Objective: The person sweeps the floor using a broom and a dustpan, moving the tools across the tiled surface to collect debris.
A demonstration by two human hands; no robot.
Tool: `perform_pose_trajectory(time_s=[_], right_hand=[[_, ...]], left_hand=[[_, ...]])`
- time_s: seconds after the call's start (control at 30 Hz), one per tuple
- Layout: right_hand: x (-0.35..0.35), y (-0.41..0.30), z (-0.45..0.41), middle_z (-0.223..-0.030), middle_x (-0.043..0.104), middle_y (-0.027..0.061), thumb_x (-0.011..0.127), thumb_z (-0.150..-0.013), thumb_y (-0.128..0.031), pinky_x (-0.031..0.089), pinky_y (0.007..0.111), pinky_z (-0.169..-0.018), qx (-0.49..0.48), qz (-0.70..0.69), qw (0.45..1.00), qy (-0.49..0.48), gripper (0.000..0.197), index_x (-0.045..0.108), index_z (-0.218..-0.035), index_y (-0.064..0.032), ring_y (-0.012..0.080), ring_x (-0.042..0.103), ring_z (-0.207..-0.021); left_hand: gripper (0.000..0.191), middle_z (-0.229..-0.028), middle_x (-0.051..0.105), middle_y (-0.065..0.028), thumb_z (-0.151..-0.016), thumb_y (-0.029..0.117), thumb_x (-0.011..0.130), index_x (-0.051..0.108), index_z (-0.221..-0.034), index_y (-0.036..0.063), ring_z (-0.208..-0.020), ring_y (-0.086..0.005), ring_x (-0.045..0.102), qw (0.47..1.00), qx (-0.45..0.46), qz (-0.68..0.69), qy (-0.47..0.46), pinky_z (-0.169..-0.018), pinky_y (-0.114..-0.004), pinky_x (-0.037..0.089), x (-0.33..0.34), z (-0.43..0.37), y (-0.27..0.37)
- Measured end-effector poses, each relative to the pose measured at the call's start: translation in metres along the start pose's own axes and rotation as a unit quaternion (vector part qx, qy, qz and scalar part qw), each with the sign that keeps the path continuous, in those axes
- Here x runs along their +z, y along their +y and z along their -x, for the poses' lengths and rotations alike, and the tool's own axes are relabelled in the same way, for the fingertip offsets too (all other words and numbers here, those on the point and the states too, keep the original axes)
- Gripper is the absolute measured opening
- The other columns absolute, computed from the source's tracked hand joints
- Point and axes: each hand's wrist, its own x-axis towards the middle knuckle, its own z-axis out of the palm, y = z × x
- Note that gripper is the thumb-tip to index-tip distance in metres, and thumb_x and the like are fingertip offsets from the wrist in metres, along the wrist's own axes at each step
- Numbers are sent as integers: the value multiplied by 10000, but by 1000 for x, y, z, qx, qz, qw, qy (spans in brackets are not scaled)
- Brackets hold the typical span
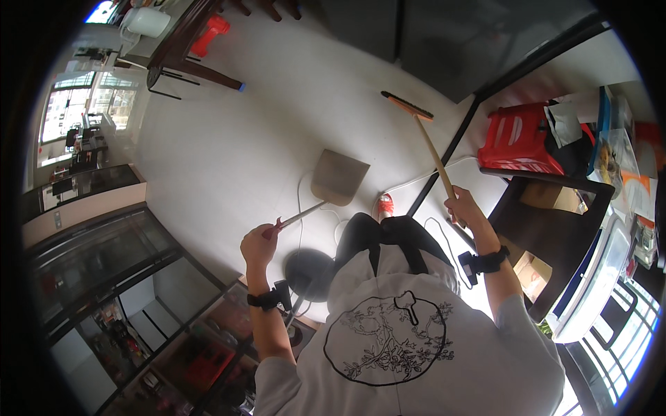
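Note:
My left hand is closed round the handle of a metal dustpan, whose pan lies over the pale floor in front of my legs. On the other side, my right hand grips the wooden handle of a broom. The broom's narrow orange head with dark bristles is at the upper right of the floor, well apart from the dustpan. A red and white shoe shows below my dark trousers.
White cables run over the floor near my feet. A round dark base stands at my left. Dark wooden legs and a red object are at upper left; a red crate and dark chair stand right. Glass-fronted cabinets line the left.

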Motion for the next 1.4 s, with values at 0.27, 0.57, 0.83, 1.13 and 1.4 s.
perform_pose_trajectory(time_s=[0.27, 0.57, 0.83, 1.13, 1.4], right_hand=[[-4, -6, -32, -570, 494, 92, 491, -670, -64, 436, 298, -377, -17, 70, 995, 68, 297, 466, -946, 44, 172, 482, -419], [15, 18, -109, -583, 553, 202, 423, -675, -44, 462, 358, -398, 56, 96, 988, 107, 189, 448, -800, 95, 260, 572, -454], [135, 48, -26, -627, 510, 163, 456, -695, -37, 443, 331, -339, 165, 249, 954, -18, 537, 196, -1164, -19, 234, 541, -446], [135, -18, 39, -511, 372, 19, 451, -742, 7, 286, 229, -308, 228, -200, 930, -207, 201, 383, -927, -36, 104, 339, -342], [121, -55, 74, -511, 406, 30, 518, -738, -11, 274, 247, -296, 187, -212, 957, -71, 261, 438, -984, -41, 115, 364, -337]], left_hand=[[158, -644, 596, -36, -715, 277, 607, 637, -753, 126, -595, -209, 573, 983, 162, -69, -45, -533, -313, 444, 14, -42, -6], [136, -620, 580, -38, -724, 239, 585, 617, -711, 108, -566, -217, 556, 955, 268, -89, -90, -515, -322, 431, 15, -104, -6], [113, -604, 580, -49, -707, 220, 587, 592, -706, 106, -561, -219, 567, 950, 291, -86, -78, -505, -327, 441, 22, -123, -10], [118, -573, 563, -49, -706, 222, 582, 568, -677, 108, -527, -231, 561, 947, 306, -76, -60, -473, -338, 435, 27, -136, -19], [119, -584, 571, -34, -710, 229, 593, 575, -690, 113, -549, -220, 565, 956, 281, -53, -64, -487, -322, 437, -2, -129, -47]])
